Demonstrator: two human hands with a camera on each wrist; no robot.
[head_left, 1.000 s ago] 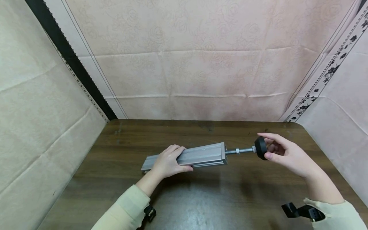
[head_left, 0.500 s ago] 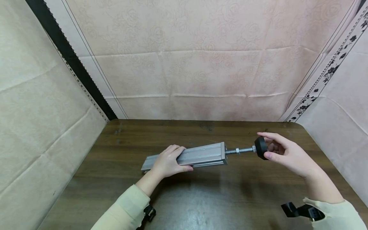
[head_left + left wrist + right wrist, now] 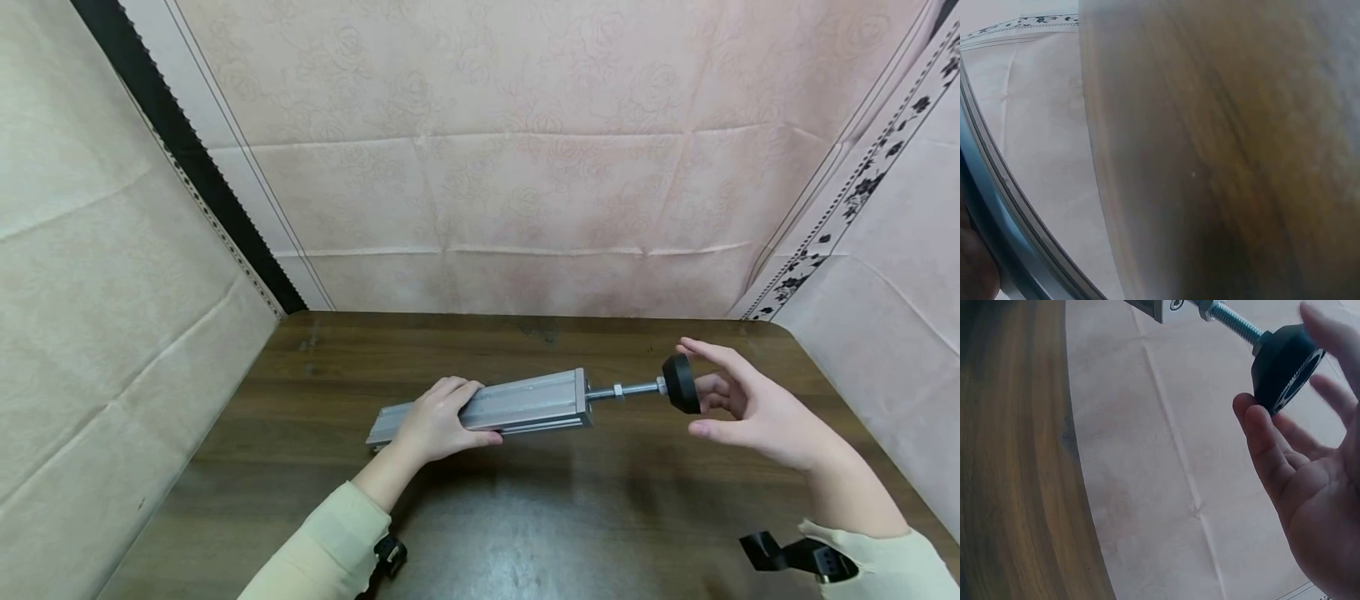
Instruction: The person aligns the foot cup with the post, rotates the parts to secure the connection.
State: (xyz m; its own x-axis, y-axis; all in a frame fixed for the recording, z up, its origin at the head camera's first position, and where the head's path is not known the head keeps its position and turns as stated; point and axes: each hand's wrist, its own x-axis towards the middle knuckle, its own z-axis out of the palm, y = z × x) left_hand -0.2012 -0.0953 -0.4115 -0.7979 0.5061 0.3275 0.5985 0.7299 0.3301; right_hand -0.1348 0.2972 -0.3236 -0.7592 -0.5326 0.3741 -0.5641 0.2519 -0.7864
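Observation:
My left hand (image 3: 441,423) grips a silver aluminium profile (image 3: 534,398) from above, fingers over the far side and thumb along the near side. The profile lies tilted above the table, its right end higher. A threaded rod (image 3: 639,389) with a nut juts from that end and carries a black levelling foot (image 3: 680,384). Around the foot, my right hand (image 3: 761,408) is spread, its thumb apart from it. In the right wrist view two fingertips (image 3: 1259,419) are at the lower rim of the foot. The left wrist view catches only the profile's edge (image 3: 1035,234) and a blurred bit of hand.
Beneath the hands is a brown wooden table (image 3: 525,508). Pale patterned cloth (image 3: 480,192) hangs behind its far edge and on both sides. Black wrist camera mounts (image 3: 802,557) sit at both sleeves.
The right thumb and fingers have spread away from the black foot, and the hand has shifted slightly right. The left hand and the profile have hardly moved.

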